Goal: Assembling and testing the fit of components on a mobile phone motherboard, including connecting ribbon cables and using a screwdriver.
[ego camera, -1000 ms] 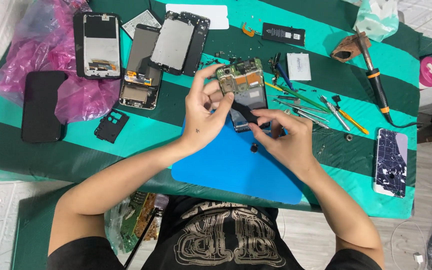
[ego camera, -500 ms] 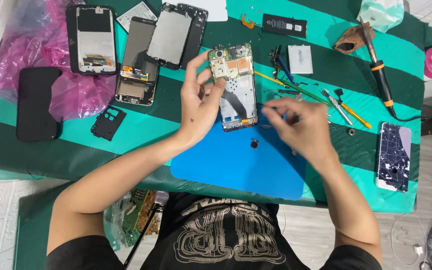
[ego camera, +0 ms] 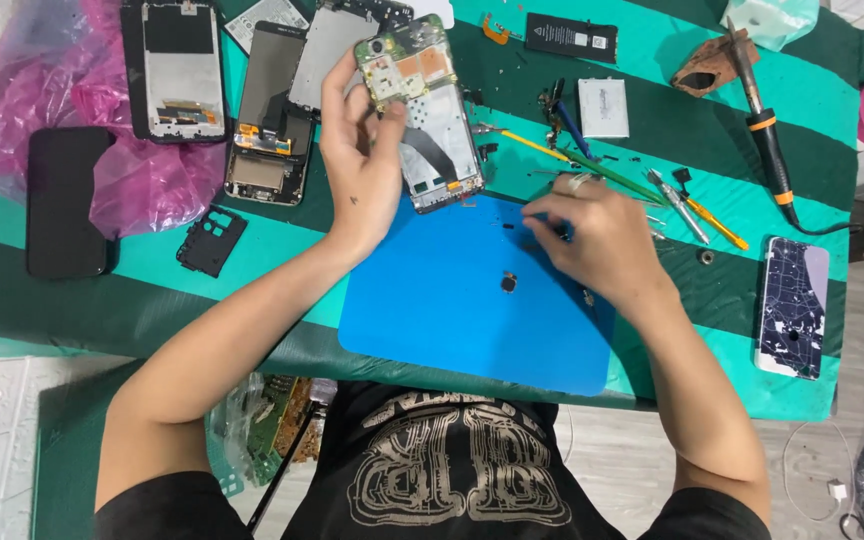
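Note:
My left hand grips a dismantled phone by its left edge and holds it tilted above the table, its green circuit board and bare frame facing up. My right hand rests on the upper right part of the blue mat, apart from the phone. Its fingertips are pinched together at the mat's surface, and what lies between them is hidden. A small dark round part lies on the mat, left of that hand.
Opened phone frames and a black phone lie at the left on pink plastic. Screwdrivers and tweezers, a soldering iron, a black battery and a cracked phone lie at the right.
My left hand has lifted the dismantled phone up and away from me. My right hand has left the phone and dropped to the right side of the blue mat.

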